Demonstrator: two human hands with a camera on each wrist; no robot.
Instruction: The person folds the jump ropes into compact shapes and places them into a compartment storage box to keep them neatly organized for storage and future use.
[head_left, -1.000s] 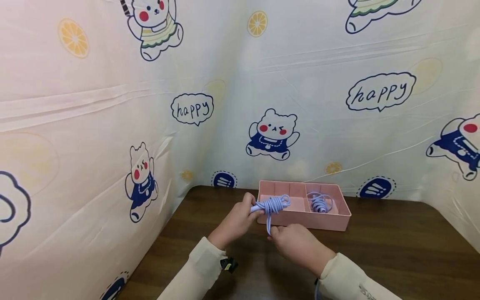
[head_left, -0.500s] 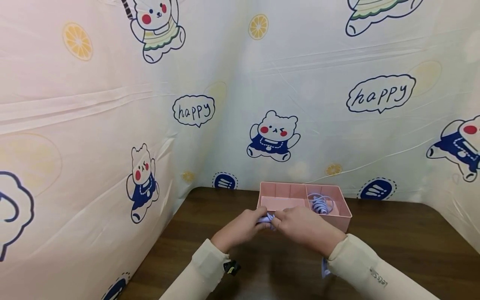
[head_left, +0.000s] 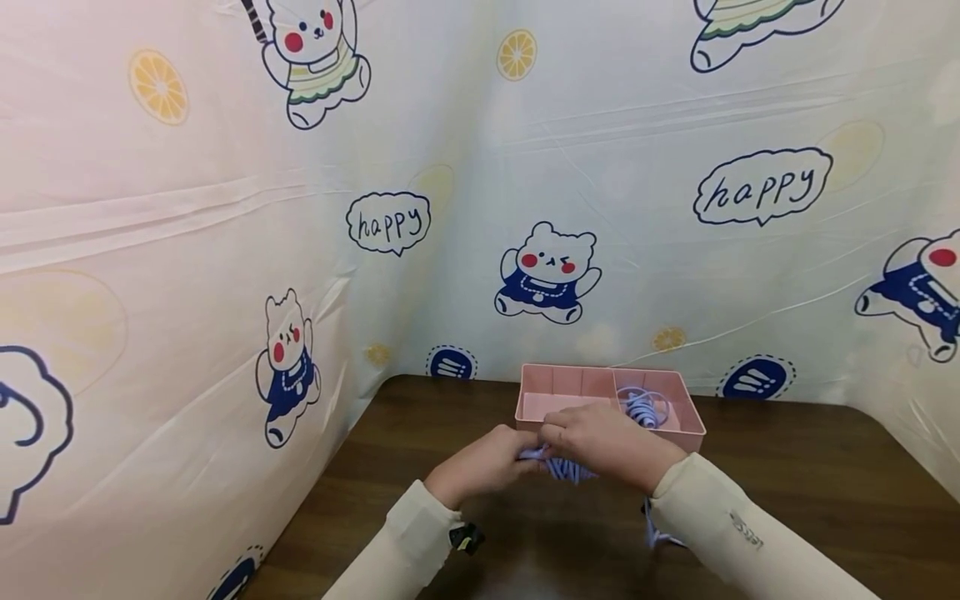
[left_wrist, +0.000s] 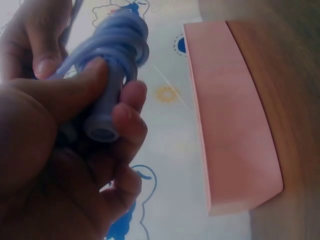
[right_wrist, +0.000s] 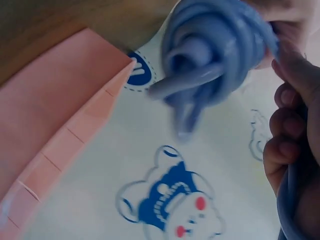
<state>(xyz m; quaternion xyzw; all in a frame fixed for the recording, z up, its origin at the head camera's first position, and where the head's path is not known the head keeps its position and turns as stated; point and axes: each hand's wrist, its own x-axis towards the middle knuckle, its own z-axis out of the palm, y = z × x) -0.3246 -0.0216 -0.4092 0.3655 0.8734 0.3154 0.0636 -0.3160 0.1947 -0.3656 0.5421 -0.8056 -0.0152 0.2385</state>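
Observation:
A periwinkle-blue jump rope (head_left: 572,471) is wound in tight turns round its own handle, in front of the pink box. My left hand (head_left: 483,462) grips that handle; in the left wrist view the thumb presses along the tube (left_wrist: 107,95), and its hollow end points back toward the palm. My right hand (head_left: 611,442) is over the bundle and partly hides it in the head view. In the right wrist view its thumb and fingers pinch the cord beside the turns (right_wrist: 225,45), and a length of cord (right_wrist: 289,200) runs down from the curled fingers.
At the back of the brown table (head_left: 390,425) stands the pink divided box (head_left: 558,406). A second wound blue rope (head_left: 642,408) lies in its right compartment. Loose blue cord (head_left: 652,529) hangs below the right sleeve. Printed cloth (head_left: 637,275) encloses the table's back and sides.
The right hand has risen from below the bundle, where it held the cord downward, to over it. Both hands and the rope have come slightly lower and nearer. The box has stayed put.

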